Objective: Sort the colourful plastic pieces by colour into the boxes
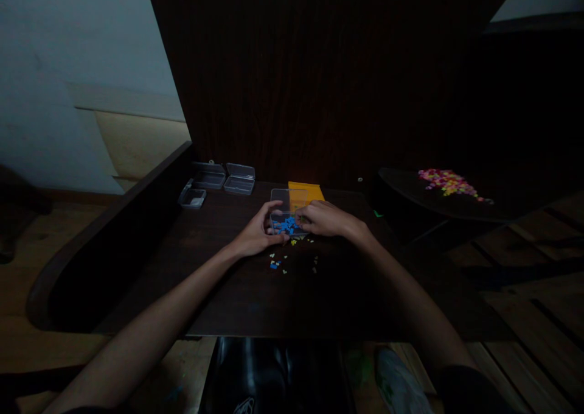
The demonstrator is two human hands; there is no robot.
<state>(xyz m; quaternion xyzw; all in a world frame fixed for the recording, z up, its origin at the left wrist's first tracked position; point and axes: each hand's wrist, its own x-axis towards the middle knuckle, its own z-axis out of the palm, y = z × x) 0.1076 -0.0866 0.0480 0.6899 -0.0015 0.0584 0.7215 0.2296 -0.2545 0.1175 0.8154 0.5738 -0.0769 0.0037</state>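
A small clear plastic box (279, 196) with its lid up stands on the dark wooden table (228, 298) and holds several small blue pieces (286, 224). My left hand (259, 231) curls around the box's left side, thumb and fingers touching it. My right hand (325, 218) rests at the box's right edge with its fingers bent in toward the blue pieces; whether it pinches one is hidden. Behind the box sits an orange box (306, 192). A few loose yellow and blue pieces (292, 262) lie on the table just in front of my hands.
Three clear lidded cases (219, 179) sit at the table's back left. A dark round surface at the right carries a heap of pink and yellow pieces (447, 182). A dark wooden panel rises behind the table; wooden floor surrounds it.
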